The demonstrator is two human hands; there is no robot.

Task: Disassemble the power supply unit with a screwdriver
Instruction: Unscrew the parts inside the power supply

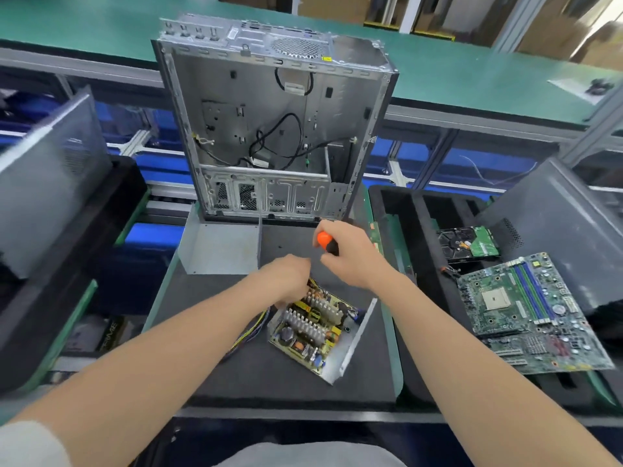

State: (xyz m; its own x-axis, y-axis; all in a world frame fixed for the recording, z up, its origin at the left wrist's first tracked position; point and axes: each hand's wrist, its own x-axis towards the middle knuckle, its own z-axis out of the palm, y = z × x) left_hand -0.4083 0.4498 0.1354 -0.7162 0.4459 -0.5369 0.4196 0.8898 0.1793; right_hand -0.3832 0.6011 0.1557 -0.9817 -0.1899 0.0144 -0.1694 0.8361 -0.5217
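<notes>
The opened power supply unit (317,326) lies on the black foam mat (236,375), its circuit board with heatsinks and coils exposed in a silver metal tray. Yellow and purple wires (251,333) trail from its left side. My left hand (286,279) grips the unit's far left corner, fingers curled down over the edge. My right hand (350,254) holds the orange-and-black screwdriver (326,242) above and behind the unit; the shaft and tip are hidden. The unit's grey metal cover (219,247) sits apart at the mat's back left.
An empty silver computer case (269,129) stands upright behind the mat. A green motherboard (529,313) and a hard drive (468,246) lie in the black tray to the right. Grey case panels lean at far left (43,176) and far right (556,230).
</notes>
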